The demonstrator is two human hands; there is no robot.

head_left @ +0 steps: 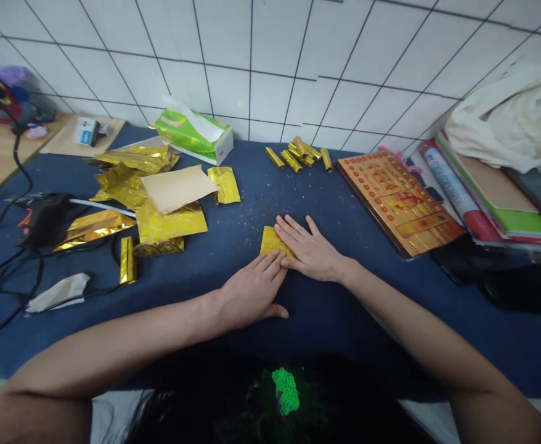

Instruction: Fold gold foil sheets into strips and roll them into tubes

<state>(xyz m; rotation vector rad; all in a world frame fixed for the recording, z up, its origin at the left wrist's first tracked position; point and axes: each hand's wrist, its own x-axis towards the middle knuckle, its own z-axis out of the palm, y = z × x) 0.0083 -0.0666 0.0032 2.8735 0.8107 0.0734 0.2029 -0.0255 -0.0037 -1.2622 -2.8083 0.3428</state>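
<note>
Where hands [252, 290] [310, 251] rest, gold foil [269, 239] lies partly beneath

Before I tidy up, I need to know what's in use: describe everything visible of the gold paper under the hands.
The gold paper is small, shiny and foil-like, with a creased-looking surface. It lies flat on the blue tabletop. The left hand and right hand rest on it, hiding its full outline.

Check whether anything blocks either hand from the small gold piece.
Nothing visible does: the fingers of the left hand and the right hand lie over the gold piece. The gold rolls sit apart, nearer the wall.
</note>
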